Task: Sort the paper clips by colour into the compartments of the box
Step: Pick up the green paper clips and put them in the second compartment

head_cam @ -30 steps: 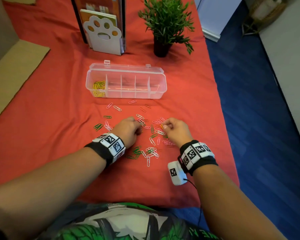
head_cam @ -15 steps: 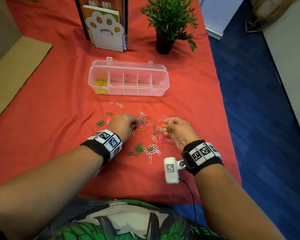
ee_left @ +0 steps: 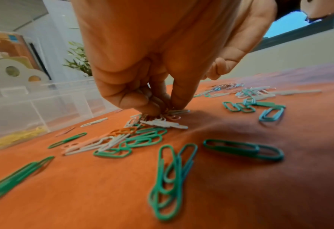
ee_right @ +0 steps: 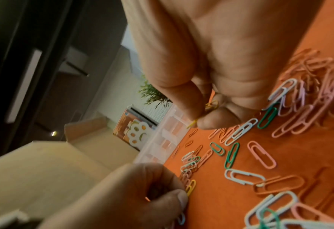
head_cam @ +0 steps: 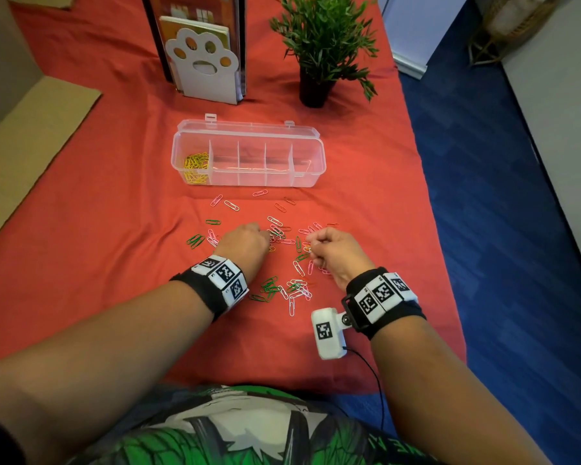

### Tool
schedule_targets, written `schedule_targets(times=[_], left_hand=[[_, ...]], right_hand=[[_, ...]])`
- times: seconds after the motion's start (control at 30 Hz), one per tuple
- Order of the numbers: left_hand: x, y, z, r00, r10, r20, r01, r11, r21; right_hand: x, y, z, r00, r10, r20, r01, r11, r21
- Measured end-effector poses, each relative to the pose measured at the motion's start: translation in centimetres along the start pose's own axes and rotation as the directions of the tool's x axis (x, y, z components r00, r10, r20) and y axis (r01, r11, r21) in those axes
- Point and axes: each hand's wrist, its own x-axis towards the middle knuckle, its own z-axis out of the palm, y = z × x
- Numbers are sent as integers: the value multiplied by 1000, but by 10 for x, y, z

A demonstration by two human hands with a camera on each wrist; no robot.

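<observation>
— Both hands have barely shifted over the scattered paper clips [head_cam: 284, 260]; the right hand [ee_right: 207, 86] now pinches a yellow clip [ee_right: 211, 106].

— And the left hand [ee_left: 154, 74]?

— Fingertips closed on clips in the pile (colour unclear). The box [head_cam: 311, 177] sits beyond, yellows in its leftmost compartment.

— Risk?

— Tangled clips could ride along into the wrong compartment.
</observation>
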Motion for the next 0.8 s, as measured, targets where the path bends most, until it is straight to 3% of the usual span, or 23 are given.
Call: schedule_targets(times=[0.17, 0.3, 0.4, 0.5, 0.63, 0.7, 0.8], left_hand=[[-4, -18, -1, 997, -51, 63, 65, 966, -250], [-15, -41, 1, 983, -179, -26, 159, 923, -350], [-23, -57, 2, 963, -250, -105, 186, 891, -415], [-30, -65, 1, 939, -300, -165, 197, 867, -457], [-34, -60, -2, 957, -210, -199, 99, 883, -458], [-32, -53, 1, 973, -125, -196, 25, 893, -449], [-28, -40, 4, 987, -39, -157, -24, 925, -378]], right_hand=[[-2, -3, 17, 996, -19, 85, 41, 963, -265], [-1, 1, 40, 988, -83, 130, 129, 907, -401], [0, 1, 54, 953, -227, 199, 302, 700, -647], [0, 6, 67, 907, -331, 259, 403, 511, -759], [-1, 7, 76, 878, -375, 297, 423, 317, -849], [0, 3, 75, 878, -383, 288, 419, 321, -849], [4, -3, 70, 894, -396, 211, 376, 404, -834]])
